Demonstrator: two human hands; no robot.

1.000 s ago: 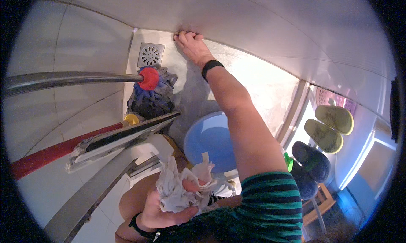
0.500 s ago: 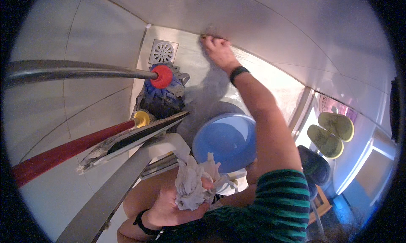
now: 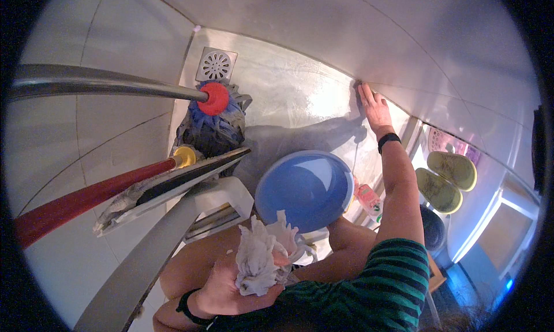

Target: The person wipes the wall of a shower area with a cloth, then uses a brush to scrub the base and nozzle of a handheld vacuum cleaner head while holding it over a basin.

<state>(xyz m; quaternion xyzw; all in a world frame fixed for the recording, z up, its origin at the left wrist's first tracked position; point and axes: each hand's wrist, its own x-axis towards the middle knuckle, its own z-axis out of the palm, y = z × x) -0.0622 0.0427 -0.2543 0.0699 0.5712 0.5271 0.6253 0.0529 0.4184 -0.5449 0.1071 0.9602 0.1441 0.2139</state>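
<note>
In the frame's lower centre, my left hand (image 3: 222,283) gripped crumpled white tissue (image 3: 258,260). Right of upper centre, my right hand (image 3: 375,109), fingers close together, met the wall (image 3: 415,60); whether it held anything, I couldn't tell.

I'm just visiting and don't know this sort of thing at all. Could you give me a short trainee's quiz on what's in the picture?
1. What does the left hand hold?
2. True or false: in the picture, the round blue basin lies to the right of the strip mop with the red collar.
3. Where is the right hand?
a) over the floor drain
b) at the foot of the wall
c) inside the basin

Key:
1. A crumpled white wad; whether it is paper or cloth is hard to tell.
2. True.
3. b
</note>
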